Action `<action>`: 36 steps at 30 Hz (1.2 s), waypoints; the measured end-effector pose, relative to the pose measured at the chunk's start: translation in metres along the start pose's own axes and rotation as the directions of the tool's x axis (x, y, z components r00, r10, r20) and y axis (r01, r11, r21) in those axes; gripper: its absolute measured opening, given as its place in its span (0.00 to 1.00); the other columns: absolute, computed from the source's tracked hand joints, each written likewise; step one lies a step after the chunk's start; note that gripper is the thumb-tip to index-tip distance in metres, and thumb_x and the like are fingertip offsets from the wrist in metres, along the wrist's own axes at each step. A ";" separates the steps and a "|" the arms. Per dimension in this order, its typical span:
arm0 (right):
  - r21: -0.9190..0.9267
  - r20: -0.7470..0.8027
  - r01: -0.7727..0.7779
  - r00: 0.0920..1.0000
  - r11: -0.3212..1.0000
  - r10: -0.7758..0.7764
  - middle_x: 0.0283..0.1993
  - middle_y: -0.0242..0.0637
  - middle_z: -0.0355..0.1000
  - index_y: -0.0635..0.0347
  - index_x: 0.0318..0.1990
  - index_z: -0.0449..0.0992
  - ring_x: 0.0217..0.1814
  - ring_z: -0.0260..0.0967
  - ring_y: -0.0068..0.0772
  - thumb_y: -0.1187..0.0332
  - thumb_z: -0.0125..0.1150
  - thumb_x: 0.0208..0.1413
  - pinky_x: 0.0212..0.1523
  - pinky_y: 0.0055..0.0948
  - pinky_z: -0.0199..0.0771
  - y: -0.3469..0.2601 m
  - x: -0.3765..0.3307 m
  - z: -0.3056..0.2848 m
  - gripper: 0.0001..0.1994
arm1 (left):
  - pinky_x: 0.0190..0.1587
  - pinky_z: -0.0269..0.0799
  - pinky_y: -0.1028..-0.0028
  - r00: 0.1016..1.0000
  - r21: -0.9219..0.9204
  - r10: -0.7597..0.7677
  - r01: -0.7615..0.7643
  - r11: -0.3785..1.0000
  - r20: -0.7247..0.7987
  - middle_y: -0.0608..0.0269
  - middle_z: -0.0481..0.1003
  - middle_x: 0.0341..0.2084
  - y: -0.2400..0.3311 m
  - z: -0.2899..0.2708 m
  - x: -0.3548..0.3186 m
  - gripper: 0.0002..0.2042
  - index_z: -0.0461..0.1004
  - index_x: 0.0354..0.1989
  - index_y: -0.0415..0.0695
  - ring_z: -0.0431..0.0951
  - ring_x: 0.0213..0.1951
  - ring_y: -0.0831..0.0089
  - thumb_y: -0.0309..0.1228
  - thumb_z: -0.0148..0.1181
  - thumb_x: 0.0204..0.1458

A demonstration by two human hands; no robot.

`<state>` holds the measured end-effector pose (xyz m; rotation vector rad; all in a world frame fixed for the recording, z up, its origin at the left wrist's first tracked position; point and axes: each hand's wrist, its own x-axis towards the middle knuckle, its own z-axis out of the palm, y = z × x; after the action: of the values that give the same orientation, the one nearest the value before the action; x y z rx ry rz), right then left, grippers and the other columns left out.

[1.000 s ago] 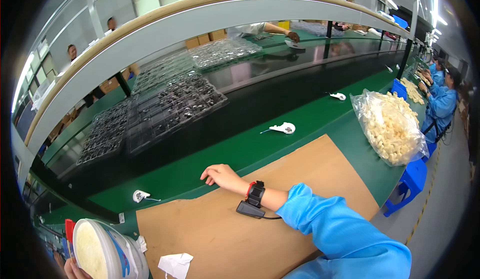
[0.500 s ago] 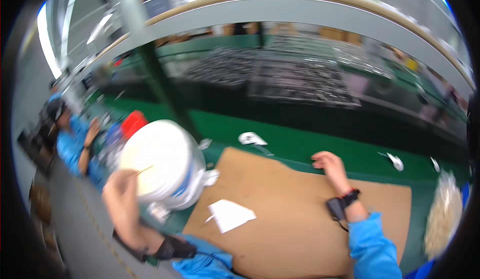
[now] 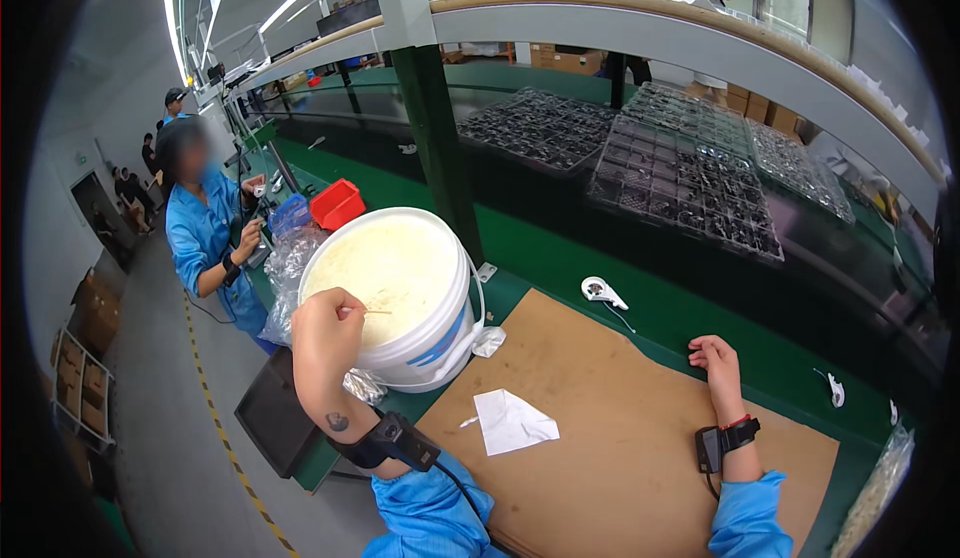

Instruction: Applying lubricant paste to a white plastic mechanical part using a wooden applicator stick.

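Observation:
My left hand (image 3: 328,333) is closed in a pinch on a thin wooden stick (image 3: 377,312). It hangs over the near left part of a white bucket (image 3: 437,346), whose top shows a cream-coloured surface (image 3: 385,263). I cannot tell whether the stick's tip touches that surface. My right hand (image 3: 716,358) lies at the far edge of a brown cardboard sheet (image 3: 620,428), fingers loosely stretched, nothing in them. On the cardboard, between both arms, is a creased white paper (image 3: 513,423). Beyond it, a small white part with a thin tail (image 3: 602,293) lies on the green bench.
Behind the bench, trays of dark small parts (image 3: 690,183) lie on a dark belt (image 3: 540,193). A green post (image 3: 437,138) rises behind the bucket. Left stand a red bin (image 3: 337,205) and a co-worker in blue (image 3: 215,223). White parts (image 3: 836,389) and a filled plastic bag (image 3: 875,503) lie right.
The view has turned, so the bench, bucket and cardboard sit farther right in the picture. My left hand stays over the bucket with the stick; my right hand remains by the cardboard's far edge.

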<state>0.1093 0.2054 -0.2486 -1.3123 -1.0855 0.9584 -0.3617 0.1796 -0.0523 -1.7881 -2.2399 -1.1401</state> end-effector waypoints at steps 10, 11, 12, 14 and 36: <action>0.006 -0.014 -0.006 1.000 1.000 0.007 0.33 0.35 0.72 0.66 0.35 0.73 0.31 0.69 0.22 0.70 0.46 0.60 0.35 0.21 0.71 0.003 0.001 -0.005 0.10 | 0.22 0.62 0.75 0.999 -0.024 -0.012 0.014 1.000 0.048 0.57 0.70 0.12 0.004 0.005 0.003 0.06 0.77 0.24 0.34 0.69 0.16 0.75 0.23 0.56 0.37; 0.002 -0.013 -0.011 1.000 1.000 0.011 0.33 0.35 0.72 0.66 0.35 0.73 0.31 0.69 0.22 0.70 0.46 0.60 0.35 0.21 0.71 0.002 0.000 -0.005 0.10 | 0.22 0.62 0.75 0.999 -0.026 -0.013 0.015 1.000 0.050 0.57 0.70 0.12 0.005 0.004 0.003 0.06 0.77 0.24 0.34 0.69 0.16 0.75 0.23 0.56 0.37; -0.003 -0.012 -0.016 1.000 1.000 0.016 0.33 0.35 0.72 0.66 0.35 0.74 0.31 0.69 0.22 0.70 0.46 0.60 0.35 0.21 0.72 0.001 -0.001 -0.006 0.10 | 0.22 0.62 0.75 0.998 -0.046 -0.016 0.019 0.999 0.057 0.57 0.69 0.11 0.007 0.003 0.002 0.06 0.77 0.24 0.34 0.69 0.16 0.75 0.23 0.56 0.37; -0.005 -0.012 -0.012 1.000 1.000 0.011 0.33 0.35 0.72 0.66 0.35 0.74 0.31 0.69 0.22 0.70 0.46 0.60 0.35 0.21 0.72 0.001 -0.001 -0.008 0.10 | 0.22 0.62 0.75 0.998 -0.071 -0.017 0.022 0.997 0.065 0.58 0.69 0.11 0.011 0.001 0.000 0.06 0.76 0.24 0.33 0.68 0.17 0.76 0.23 0.57 0.37; -0.040 -0.080 0.091 0.992 0.995 -0.094 0.35 0.35 0.73 0.65 0.36 0.73 0.34 0.69 0.20 0.73 0.50 0.57 0.36 0.19 0.70 0.001 0.003 -0.013 0.06 | 0.23 0.59 0.79 0.994 -0.214 0.042 -0.019 0.977 0.102 0.64 0.69 0.14 0.019 -0.004 0.004 0.05 0.76 0.26 0.33 0.66 0.20 0.82 0.22 0.56 0.42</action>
<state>0.1228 0.2052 -0.2492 -1.3080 -1.0958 0.8127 -0.3479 0.1819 -0.0383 -1.9991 -2.2108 -1.3563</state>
